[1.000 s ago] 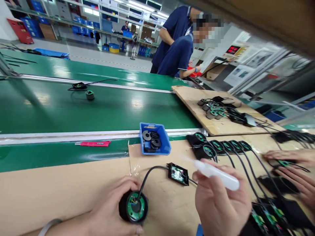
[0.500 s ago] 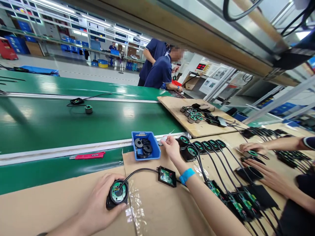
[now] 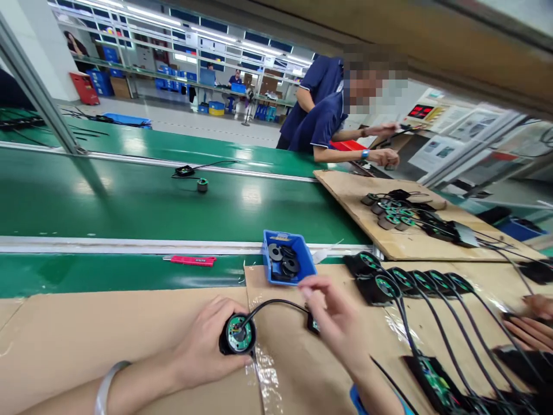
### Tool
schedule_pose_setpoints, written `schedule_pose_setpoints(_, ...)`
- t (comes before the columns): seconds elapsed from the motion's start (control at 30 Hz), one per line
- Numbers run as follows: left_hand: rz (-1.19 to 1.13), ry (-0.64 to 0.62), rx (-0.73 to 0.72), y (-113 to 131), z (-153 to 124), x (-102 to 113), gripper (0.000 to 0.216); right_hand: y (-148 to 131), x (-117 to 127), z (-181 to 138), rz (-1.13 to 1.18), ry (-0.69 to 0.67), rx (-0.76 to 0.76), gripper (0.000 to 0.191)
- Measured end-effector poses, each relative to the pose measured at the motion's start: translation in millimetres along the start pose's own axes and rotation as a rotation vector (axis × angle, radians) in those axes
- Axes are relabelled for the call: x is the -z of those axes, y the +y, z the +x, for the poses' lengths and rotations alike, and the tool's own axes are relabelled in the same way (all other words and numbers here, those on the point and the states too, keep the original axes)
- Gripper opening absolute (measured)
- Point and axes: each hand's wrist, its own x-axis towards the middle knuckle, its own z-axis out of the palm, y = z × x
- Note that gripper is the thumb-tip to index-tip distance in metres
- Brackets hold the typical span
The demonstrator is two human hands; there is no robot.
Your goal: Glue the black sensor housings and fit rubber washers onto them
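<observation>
My left hand (image 3: 201, 343) is wrapped round a round black housing (image 3: 239, 335) that rests on the cardboard with its open top up. Inside are a green ring-shaped circuit board and small coloured wires. A black cable (image 3: 276, 301) runs from it to a small black box (image 3: 313, 324), mostly covered by my right hand (image 3: 339, 323). That hand is raised over the cable, blurred, its thumb and fingertips pinched together; anything between them is too small to make out. Just beyond it stand a blue bin (image 3: 307, 272) of black rings and a white tapered item (image 3: 320, 255).
Several similar black housings (image 3: 386, 288) with cables and circuit boards stand to the right. A co-worker's hands (image 3: 529, 325) are at the right edge. A pink cutter (image 3: 193, 261) lies on the green bench. More parts sit on a raised board (image 3: 345, 196); two people stand behind.
My right hand has left the white item beside the bin and come back nearer the housing, above the cable. My left hand keeps its hold. The view has swung left.
</observation>
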Motion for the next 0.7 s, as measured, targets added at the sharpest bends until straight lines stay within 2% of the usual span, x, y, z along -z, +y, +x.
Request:
schedule_pose_setpoints(0.1,-0.014,0.023,-0.029,-1.7,-0.5,-2.3,0.046,-40.3,-19.0,-14.9,-0.103,-0.417,0.309,0.029)
schedule_pose_setpoints(0.17,-0.007,0.033,-0.030,-2.1,-0.5,-3.7,0.044,-49.4,-27.1,-18.5,-0.212,-0.549,0.385,0.029)
schedule_pose_setpoints(0.27,0.027,0.037,-0.016,-0.6,0.3,-5.3,0.041,-46.1,-29.5,-24.3,-0.256,-0.567,0.336,0.015)
schedule_pose_setpoints(0.4,0.066,0.037,-0.005,2.0,0.5,-7.1,0.040,-41.7,-21.8,-30.4,-0.188,-0.558,0.288,0.015)
schedule_pose_setpoints(0.47,0.079,0.032,0.000,2.1,-0.3,-7.5,0.038,-41.5,-16.7,-23.6,-0.144,-0.607,0.258,0.014)
schedule_pose_setpoints(0.53,0.087,0.030,-0.004,1.4,-1.1,-7.0,0.038,-37.5,-12.3,-6.6,-0.164,-0.642,0.203,0.014)
schedule_pose_setpoints(0.6,0.083,0.026,-0.017,0.6,-1.1,-5.5,0.042,-26.5,-10.1,18.3,-0.253,-0.607,0.127,0.021)
schedule_pose_setpoints(0.7,0.059,0.014,-0.047,1.1,-0.1,-1.4,0.062,-1.2,-14.0,58.0,-0.387,-0.546,0.022,0.017)
